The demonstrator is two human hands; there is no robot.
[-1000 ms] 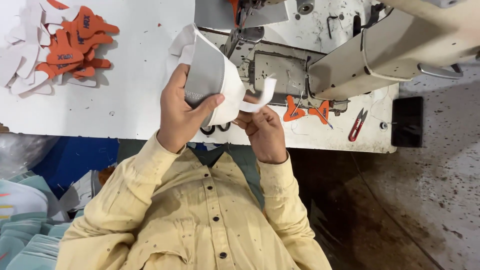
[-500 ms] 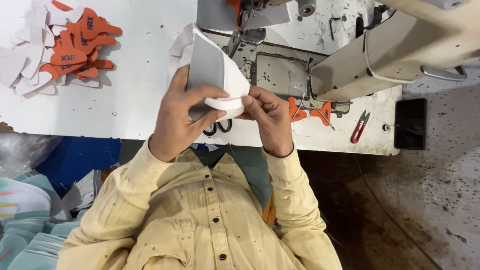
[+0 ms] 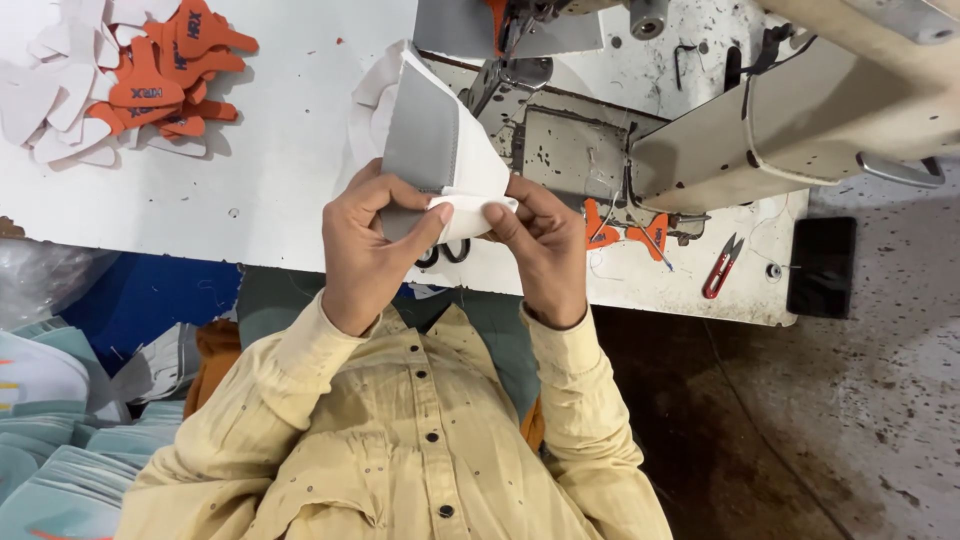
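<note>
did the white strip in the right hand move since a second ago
Yes. The strip stuck out rightward toward the orange pieces by the sewing machine; now it lies folded against the grey-white piece, pinched by both hands.

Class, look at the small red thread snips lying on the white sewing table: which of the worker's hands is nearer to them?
The right hand. It holds the white and grey fabric piece just left of the red thread snips. The left hand grips the same piece from the far side, farther away.

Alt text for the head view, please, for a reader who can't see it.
Both hands, left hand and right hand, pinch a grey-and-white fabric piece above a white table, before a sewing machine. Orange cutouts lie far left; red snips right.
</note>
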